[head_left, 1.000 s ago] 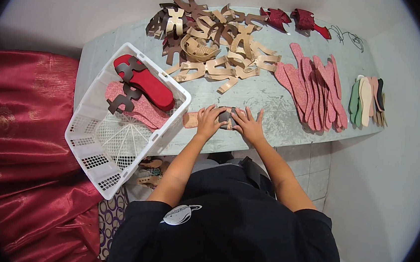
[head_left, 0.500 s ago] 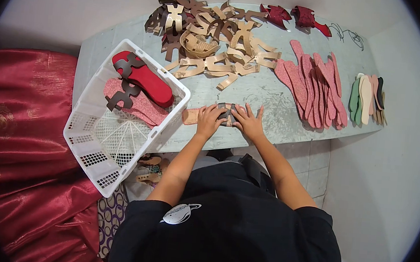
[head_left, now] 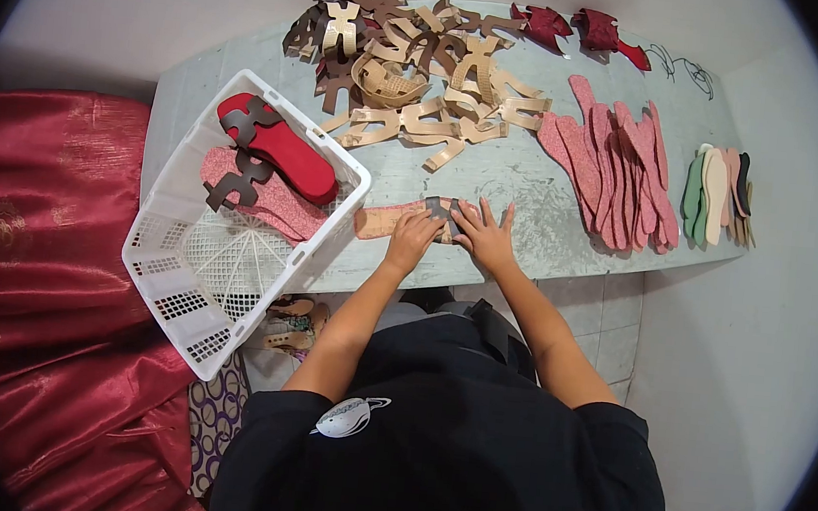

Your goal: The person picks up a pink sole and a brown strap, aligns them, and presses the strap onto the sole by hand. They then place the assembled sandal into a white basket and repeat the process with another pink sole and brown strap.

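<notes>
A tan and pink shoe sole (head_left: 379,221) lies flat on the table near its front edge, with its left end uncovered. Across its right part sits a dark brown sandal strap (head_left: 443,210). My left hand (head_left: 414,240) has its fingers together and bent, pressing at the strap's left near side; its thumb is close to the strap. Over the strap's right end rests my right hand (head_left: 488,237), fingers spread and flat. The right end of the sole is hidden under this hand.
A white plastic basket (head_left: 357,178) holding red and pink soles with dark straps stands left. Behind lies a pile of tan and brown straps (head_left: 425,72). Pink soles (head_left: 610,176) and several coloured soles (head_left: 711,194) are at right. Red cloth (head_left: 47,273) hangs left.
My left hand has shifted slightly nearer to me, its fingers drawn closer together, so more of the sole and strap shows. My right hand stays nearly in place.
</notes>
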The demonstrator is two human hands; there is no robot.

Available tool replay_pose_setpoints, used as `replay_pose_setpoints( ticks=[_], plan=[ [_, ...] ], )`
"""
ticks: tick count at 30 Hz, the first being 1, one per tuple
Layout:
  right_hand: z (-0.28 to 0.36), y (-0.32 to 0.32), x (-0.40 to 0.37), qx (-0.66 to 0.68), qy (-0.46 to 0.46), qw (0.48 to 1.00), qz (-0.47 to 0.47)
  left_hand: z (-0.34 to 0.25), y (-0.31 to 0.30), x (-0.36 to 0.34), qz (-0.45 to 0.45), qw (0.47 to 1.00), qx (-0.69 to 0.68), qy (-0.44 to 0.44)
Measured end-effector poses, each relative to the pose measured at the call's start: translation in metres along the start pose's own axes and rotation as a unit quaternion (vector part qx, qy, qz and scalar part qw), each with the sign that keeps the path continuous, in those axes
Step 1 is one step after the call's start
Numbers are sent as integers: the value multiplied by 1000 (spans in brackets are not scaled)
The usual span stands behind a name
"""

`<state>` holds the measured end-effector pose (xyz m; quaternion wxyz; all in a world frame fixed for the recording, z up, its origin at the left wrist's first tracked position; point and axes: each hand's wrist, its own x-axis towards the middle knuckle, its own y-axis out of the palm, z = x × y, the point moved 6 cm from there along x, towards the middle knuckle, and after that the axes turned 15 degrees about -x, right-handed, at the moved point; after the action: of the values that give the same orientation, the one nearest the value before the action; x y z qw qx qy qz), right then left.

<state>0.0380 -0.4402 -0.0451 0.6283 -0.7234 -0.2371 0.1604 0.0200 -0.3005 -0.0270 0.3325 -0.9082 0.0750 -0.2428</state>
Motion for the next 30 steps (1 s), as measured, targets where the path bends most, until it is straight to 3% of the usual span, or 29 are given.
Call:
replay_pose_setpoints(
  ticks=[8,10,16,24,30],
  plan=[
    [-1,0,0,2,-3,1000,-3,-12,-9,-4,51,998,-18,9],
    [-1,0,-1,-1,-3,1000,-3,-11,-2,-7,88,995,51,18],
    [-2,-1,-2,8,6,1000,0,-5,14,-13,83,986,143,35],
    [-9,-2,2,152,50,982,95,-11,11,-9,109,972,188,83],
    [-11,-2,3,168,56,980,88,-14,9,-6,122,970,178,114]
  ],
)
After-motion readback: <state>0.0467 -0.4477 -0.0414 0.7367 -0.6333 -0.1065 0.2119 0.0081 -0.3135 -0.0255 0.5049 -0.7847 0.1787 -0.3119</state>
